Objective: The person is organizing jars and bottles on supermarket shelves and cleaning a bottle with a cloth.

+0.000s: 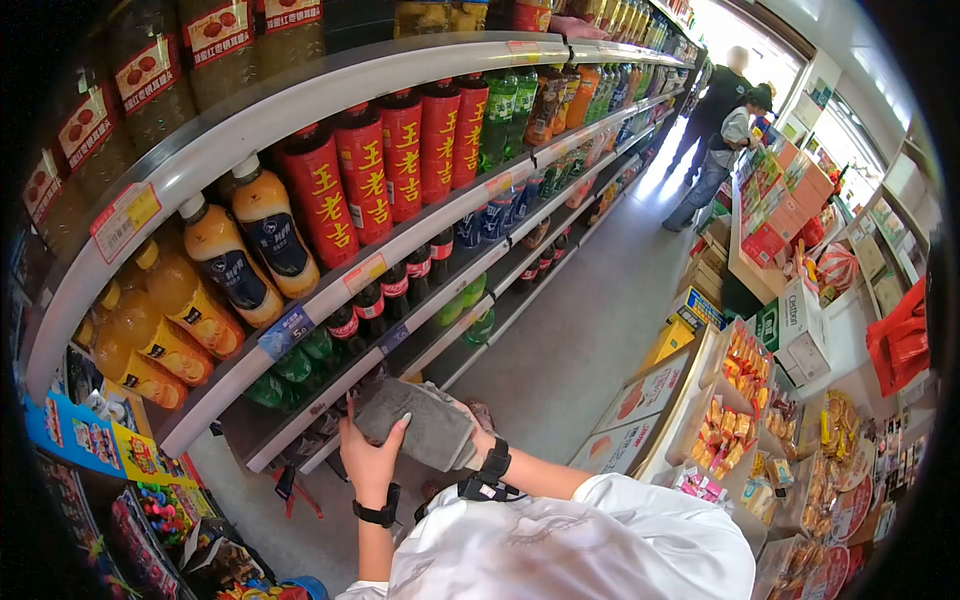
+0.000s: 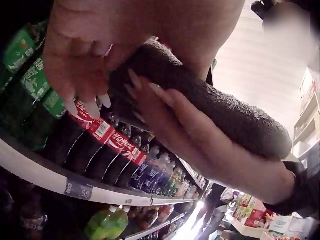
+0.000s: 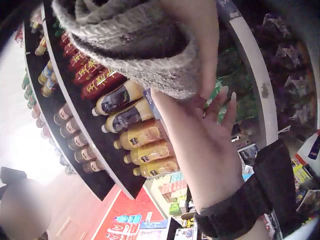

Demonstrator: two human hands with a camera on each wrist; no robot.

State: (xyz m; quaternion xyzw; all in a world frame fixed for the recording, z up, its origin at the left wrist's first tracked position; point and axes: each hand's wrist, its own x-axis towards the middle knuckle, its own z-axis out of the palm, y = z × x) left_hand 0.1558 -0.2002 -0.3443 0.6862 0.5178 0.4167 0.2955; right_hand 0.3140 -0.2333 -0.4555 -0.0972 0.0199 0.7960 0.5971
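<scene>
A folded grey cloth (image 1: 415, 422) is held between both hands, in front of the drink shelves. My left hand (image 1: 371, 462) grips its left end, thumb lying across the top. At the opposite end my right hand (image 1: 484, 440) holds the cloth from the side and below, its fingers mostly hidden in the head view. The left wrist view shows the right hand (image 2: 220, 145) with fingers bent against the thick cloth roll (image 2: 235, 117). In the right wrist view the left hand's (image 3: 205, 140) thumb presses the cloth's (image 3: 165, 70) layered edge.
Shelves (image 1: 400, 335) of bottles run along the left, with red-labelled bottles (image 1: 370, 170) above the hands. Snack bins (image 1: 725, 425) and cartons (image 1: 800, 325) line the right side. Two people (image 1: 725, 120) stand farther down the aisle floor (image 1: 590, 290).
</scene>
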